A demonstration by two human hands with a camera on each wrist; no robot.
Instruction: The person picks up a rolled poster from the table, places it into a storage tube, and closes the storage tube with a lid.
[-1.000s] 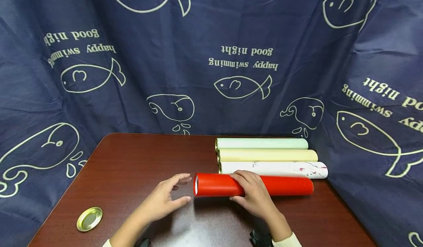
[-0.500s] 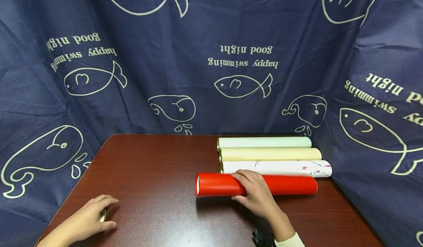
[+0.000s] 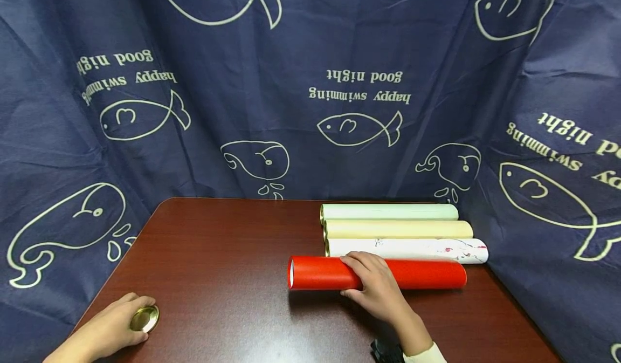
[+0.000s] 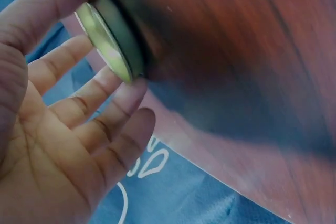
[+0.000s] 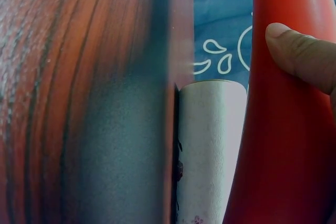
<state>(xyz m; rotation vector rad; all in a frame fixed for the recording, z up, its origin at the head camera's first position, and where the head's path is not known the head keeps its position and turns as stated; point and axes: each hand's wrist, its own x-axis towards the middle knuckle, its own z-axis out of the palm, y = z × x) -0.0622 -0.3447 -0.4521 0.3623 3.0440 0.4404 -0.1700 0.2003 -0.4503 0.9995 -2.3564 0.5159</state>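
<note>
At the table's left side my left hand pinches a round gold metal lid by its edge. In the left wrist view the thumb and fingertips bear on the lid's rim. My right hand grips a red cardboard tube near its middle, thumb on the near side and fingers over the top. The tube lies level, with a shadow under it; its left end is uncapped and shows a white inside. In the right wrist view the thumb presses along the red tube.
Behind the red tube lie a white tube with a floral print, a cream tube and a pale green tube, side by side. The dark red-brown table is bordered by a blue curtain with fish drawings.
My left hand has moved from beside the red tube's open end to the far left and taken hold of the gold lid. The right hand keeps its grip on the tube, nearly still.
</note>
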